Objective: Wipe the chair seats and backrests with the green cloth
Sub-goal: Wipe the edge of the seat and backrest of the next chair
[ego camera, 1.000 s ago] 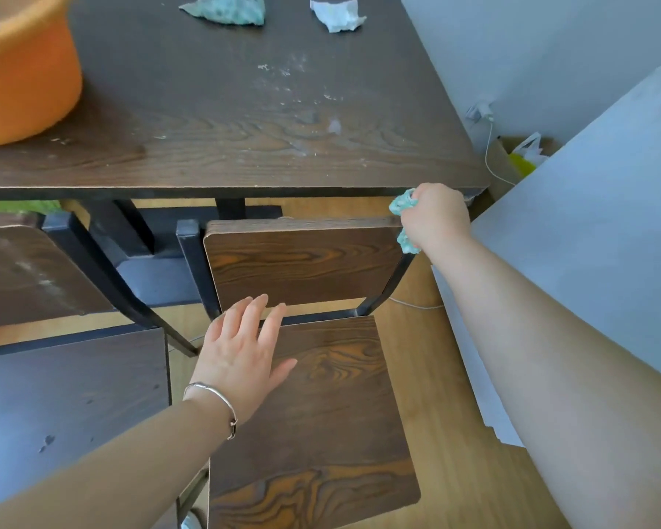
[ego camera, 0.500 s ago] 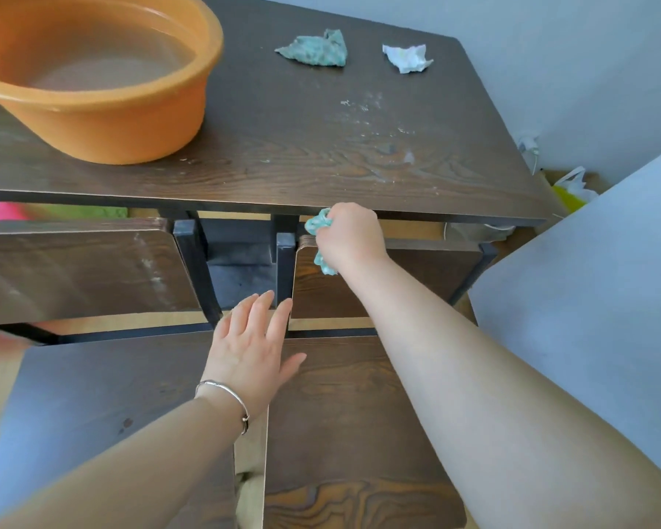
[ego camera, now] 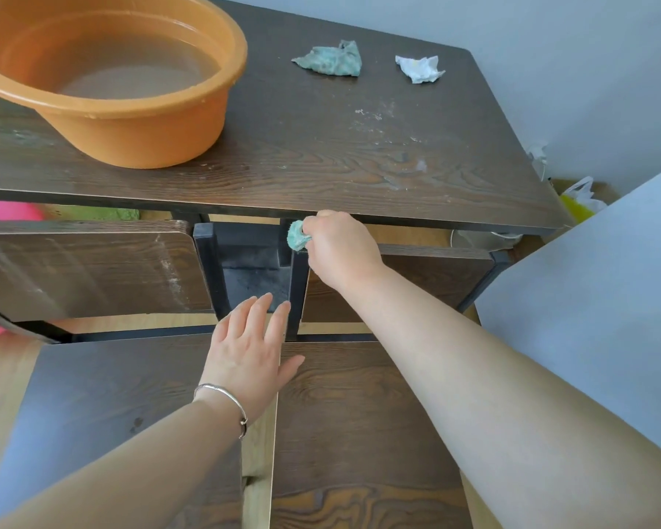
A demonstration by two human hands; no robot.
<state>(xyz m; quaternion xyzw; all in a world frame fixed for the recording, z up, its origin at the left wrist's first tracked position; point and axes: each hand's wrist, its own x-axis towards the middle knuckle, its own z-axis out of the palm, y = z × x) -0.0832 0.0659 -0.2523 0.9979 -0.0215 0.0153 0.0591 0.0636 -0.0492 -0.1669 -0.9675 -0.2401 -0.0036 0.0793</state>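
Note:
My right hand (ego camera: 340, 252) grips a bunched green cloth (ego camera: 296, 235) and presses it on the top left corner of the right chair's backrest (ego camera: 435, 278), just under the table edge. My left hand (ego camera: 250, 347) lies flat with fingers spread, over the gap between the right chair's seat (ego camera: 352, 421) and the left chair's seat (ego camera: 104, 399). The left chair's backrest (ego camera: 88, 273) shows pale smears. A second green cloth (ego camera: 331, 59) lies crumpled on the table at the back.
The dark wooden table (ego camera: 321, 154) carries an orange basin (ego camera: 104, 74) of water at the left and a crumpled white tissue (ego camera: 420, 69) at the back right. A grey panel (ego camera: 596, 299) stands close on the right. A yellow bag (ego camera: 577, 202) lies by the wall.
My right hand slid the cloth from the right end of the backrest's top edge to its left corner. The view swung left and up, showing the basin. My left hand stayed flat.

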